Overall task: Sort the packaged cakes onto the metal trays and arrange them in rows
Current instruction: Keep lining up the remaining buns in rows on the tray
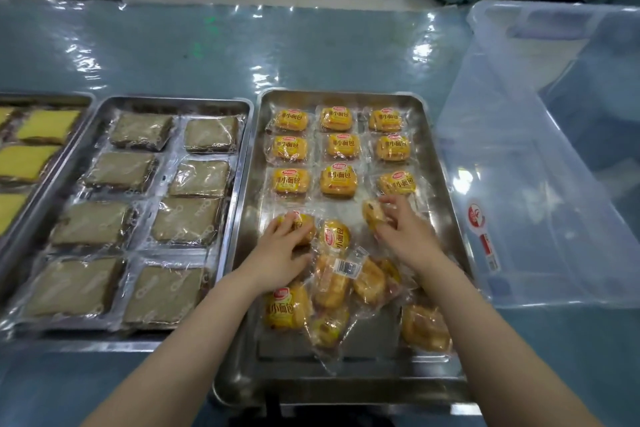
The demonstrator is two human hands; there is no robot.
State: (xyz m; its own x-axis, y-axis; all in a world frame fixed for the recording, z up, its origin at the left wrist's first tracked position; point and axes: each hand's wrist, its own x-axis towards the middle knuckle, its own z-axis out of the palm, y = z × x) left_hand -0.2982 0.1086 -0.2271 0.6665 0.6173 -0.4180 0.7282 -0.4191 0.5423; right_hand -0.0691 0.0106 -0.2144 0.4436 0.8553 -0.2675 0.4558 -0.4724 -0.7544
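Here both hands (346,239) hold yellow packets (291,180) reading 小面包.

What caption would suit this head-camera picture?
Both hands, left and right, place yellow bun packets on the right tray, starting a fourth row.

Single head-worn wide-angle view, facing forward and down, close over the table (311,55)

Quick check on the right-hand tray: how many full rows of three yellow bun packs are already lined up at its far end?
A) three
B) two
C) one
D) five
A: on the right-hand tray, three neat rows of three yellow bun packs lie at the far end; the left hand and right hand are placing packs for a fourth.
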